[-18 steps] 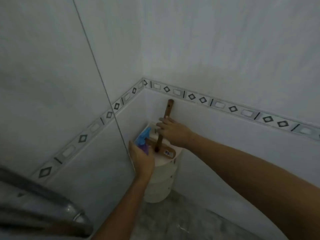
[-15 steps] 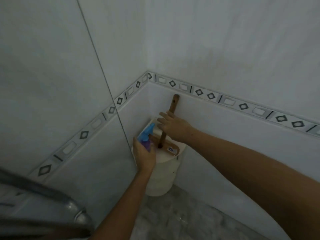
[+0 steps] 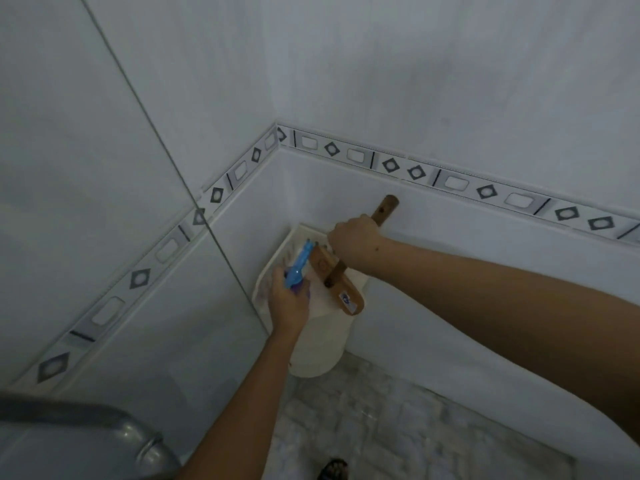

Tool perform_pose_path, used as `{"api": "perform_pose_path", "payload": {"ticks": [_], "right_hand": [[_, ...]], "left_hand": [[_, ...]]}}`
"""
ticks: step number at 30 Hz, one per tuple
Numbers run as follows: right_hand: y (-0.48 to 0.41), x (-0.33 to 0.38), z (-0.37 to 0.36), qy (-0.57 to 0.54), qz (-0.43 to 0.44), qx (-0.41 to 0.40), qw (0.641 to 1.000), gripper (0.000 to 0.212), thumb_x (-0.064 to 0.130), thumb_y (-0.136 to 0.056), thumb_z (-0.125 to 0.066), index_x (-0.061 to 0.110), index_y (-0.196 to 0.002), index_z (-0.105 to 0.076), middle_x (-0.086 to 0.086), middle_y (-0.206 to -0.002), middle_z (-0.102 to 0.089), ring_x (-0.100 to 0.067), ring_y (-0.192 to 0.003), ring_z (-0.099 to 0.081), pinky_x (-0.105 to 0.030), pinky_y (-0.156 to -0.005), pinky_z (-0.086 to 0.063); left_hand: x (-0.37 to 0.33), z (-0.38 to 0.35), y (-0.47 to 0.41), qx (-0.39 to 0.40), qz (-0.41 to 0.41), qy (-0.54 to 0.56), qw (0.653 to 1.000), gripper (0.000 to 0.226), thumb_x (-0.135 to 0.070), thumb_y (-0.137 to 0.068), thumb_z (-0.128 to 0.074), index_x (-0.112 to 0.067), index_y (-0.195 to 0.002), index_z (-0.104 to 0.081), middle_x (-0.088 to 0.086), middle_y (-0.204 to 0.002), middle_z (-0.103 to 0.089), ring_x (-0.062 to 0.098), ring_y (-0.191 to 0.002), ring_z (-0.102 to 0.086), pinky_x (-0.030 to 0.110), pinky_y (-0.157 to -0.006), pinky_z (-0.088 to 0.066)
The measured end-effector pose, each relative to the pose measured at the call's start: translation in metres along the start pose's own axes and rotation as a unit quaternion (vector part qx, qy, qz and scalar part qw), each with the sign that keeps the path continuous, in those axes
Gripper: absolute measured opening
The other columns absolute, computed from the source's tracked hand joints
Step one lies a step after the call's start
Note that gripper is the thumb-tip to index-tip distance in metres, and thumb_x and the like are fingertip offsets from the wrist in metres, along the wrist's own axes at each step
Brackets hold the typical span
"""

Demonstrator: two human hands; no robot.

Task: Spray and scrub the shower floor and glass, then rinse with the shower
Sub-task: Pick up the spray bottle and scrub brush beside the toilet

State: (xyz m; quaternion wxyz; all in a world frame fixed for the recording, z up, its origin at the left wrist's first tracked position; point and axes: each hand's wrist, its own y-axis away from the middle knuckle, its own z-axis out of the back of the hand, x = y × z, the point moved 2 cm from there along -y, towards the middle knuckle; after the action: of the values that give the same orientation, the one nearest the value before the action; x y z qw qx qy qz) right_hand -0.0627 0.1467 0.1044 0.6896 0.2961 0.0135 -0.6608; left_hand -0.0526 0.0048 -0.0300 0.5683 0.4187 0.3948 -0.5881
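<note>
Gripping, R grip (image 3: 355,242): we've got it closed round the wooden handle of the scrub brush (image 3: 337,284), partway up. The handle end sticks out past our knuckles, tilted up & right toward the wall.
Brush head: wooden back faces up w/ a small label near its lower end. It lies across the top of the white corner caddy (image 3: 313,344). Bristles not visible.
L grip (image 3: 289,303): our fingers wrap round the spray bottle (image 3: 298,268). The blue trigger head shows above them, and the purple body is mostly hidden by our palm.
Bottle position: at the caddy's top, just left of the brush head. Touching it or not, we can't tell.
Caddy: white & rounded, in the corner where the two tiled walls meet. Its base reaches the floor (image 3: 381,414).
Floor: grey mottled tile, below & right of the caddy.
Walls: pale tile w/ a border band (image 3: 450,181) of diamond & rectangle motifs, running above the caddy.
Thin dark line: runs diagonally down the L wall to beside the caddy. Glass edge or tile joint, we can't tell.
Btm left: grey curved metal part (image 3: 104,434), blurred.
</note>
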Motion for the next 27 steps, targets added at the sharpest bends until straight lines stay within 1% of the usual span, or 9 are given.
{"api": "perform_pose_path", "payload": {"ticks": [3, 6, 10, 12, 14, 17, 21, 24, 27], "right_hand": [[0.038, -0.026, 0.002, -0.056, -0.012, 0.043, 0.997, 0.018, 0.01, -0.099, -0.054, 0.01, -0.115, -0.062, -0.005, -0.107, -0.061, -0.027, -0.104, -0.062, -0.034, -0.075, -0.043], [0.079, -0.055, -0.016, -0.073, -0.036, 0.113, 0.99, 0.013, 0.009, -0.093, -0.064, 0.007, -0.106, -0.062, -0.001, -0.08, -0.05, -0.02, -0.072, -0.055, -0.033, -0.069, -0.045], [0.146, -0.085, -0.071, -0.123, -0.097, 0.215, 0.964, 0.02, 0.016, -0.096, -0.066, 0.003, -0.111, -0.061, -0.005, -0.087, -0.055, -0.016, -0.06, -0.049, -0.025, -0.051, -0.042], [0.176, -0.097, -0.105, -0.195, -0.145, 0.232, 0.942, 0.029, 0.019, -0.098, -0.064, -0.002, -0.118, -0.061, -0.006, -0.092, -0.062, -0.016, -0.06, -0.055, -0.025, -0.049, -0.044], [0.227, -0.11, -0.153, -0.268, -0.206, 0.251, 0.907, 0.03, 0.019, -0.099, -0.063, -0.002, -0.119, -0.061, -0.007, -0.084, -0.059, -0.017, -0.061, -0.058, -0.026, -0.049, -0.046], [0.298, -0.117, -0.217, -0.357, -0.292, 0.248, 0.852, 0.022, 0.015, -0.099, -0.059, -0.003, -0.112, -0.058, -0.009, -0.08, -0.054, -0.019, -0.059, -0.059, -0.028, -0.05, -0.05], [0.393, -0.102, -0.297, -0.468, -0.383, 0.255, 0.754, 0.027, 0.024, -0.103, -0.052, -0.002, -0.096, -0.053, -0.013, -0.074, -0.054, -0.028, -0.062, -0.064, -0.037, -0.065, -0.057], [0.451, -0.082, -0.346, -0.537, -0.427, 0.25, 0.683, 0.028, 0.045, -0.104, -0.047, 0.026, -0.084, -0.052, -0.017, -0.086, -0.058, -0.033, -0.066, -0.064, -0.04, -0.069, -0.057], [0.486, -0.054, -0.399, -0.587, -0.446, 0.255, 0.626, 0.019, 0.02, -0.107, -0.042, 0.022, -0.089, -0.049, -0.013, -0.105, -0.054, -0.036, -0.082, -0.069, -0.04, -0.075, -0.058]], "left_hand": [[-0.007, -0.012, 0.016, 0.046, -0.043, -0.012, 0.998, 0.036, -0.011, -0.084, -0.079, -0.003, -0.086, -0.045, -0.002, -0.069, -0.051, -0.002, -0.058, -0.051, 0.01, -0.052, -0.04], [-0.009, -0.03, 0.035, 0.09, -0.083, -0.003, 0.992, 0.031, -0.014, -0.087, -0.078, -0.002, -0.09, -0.05, 0.011, -0.071, -0.058, 0.007, -0.059, -0.054, 0.02, -0.056, -0.046], [-0.027, -0.081, 0.083, 0.191, -0.091, 0.008, 0.977, 0.017, -0.008, -0.093, -0.068, -0.004, -0.093, -0.052, 0.024, -0.078, -0.059, 0.019, -0.066, -0.056, 0.031, -0.061, -0.047], [-0.031, -0.107, 0.105, 0.221, -0.109, -0.006, 0.969, 0.02, -0.009, -0.092, -0.068, -0.008, -0.091, -0.047, 0.019, -0.077, -0.053, 0.02, -0.065, -0.051, 0.031, -0.061, -0.043], [-0.037, -0.141, 0.14, 0.261, -0.117, -0.014, 0.958, 0.024, -0.014, -0.091, -0.068, -0.016, -0.095, -0.045, 0.009, -0.081, -0.053, 0.019, -0.064, -0.053, 0.031, -0.059, -0.045], [-0.03, -0.181, 0.185, 0.318, -0.112, -0.032, 0.941, 0.016, -0.034, -0.088, -0.065, -0.026, -0.091, -0.052, 0.01, -0.082, -0.06, 0.029, -0.064, -0.063, 0.044, -0.06, -0.056], [-0.023, -0.226, 0.257, 0.404, -0.141, -0.046, 0.903, 0.038, -0.035, -0.088, -0.062, -0.002, -0.07, -0.058, 0.019, -0.056, -0.058, 0.032, -0.048, -0.059, 0.049, -0.049, -0.051], [-0.014, -0.255, 0.303, 0.451, -0.165, -0.04, 0.876, 0.047, -0.038, -0.086, -0.062, 0.002, -0.062, -0.055, 0.022, -0.052, -0.054, 0.022, -0.043, -0.049, 0.046, -0.046, -0.045], [0.009, -0.286, 0.332, 0.482, -0.169, -0.044, 0.859, 0.056, -0.047, -0.086, -0.063, 0.002, -0.061, -0.054, 0.023, -0.05, -0.051, 0.027, -0.039, -0.05, 0.045, -0.043, -0.045]]}}
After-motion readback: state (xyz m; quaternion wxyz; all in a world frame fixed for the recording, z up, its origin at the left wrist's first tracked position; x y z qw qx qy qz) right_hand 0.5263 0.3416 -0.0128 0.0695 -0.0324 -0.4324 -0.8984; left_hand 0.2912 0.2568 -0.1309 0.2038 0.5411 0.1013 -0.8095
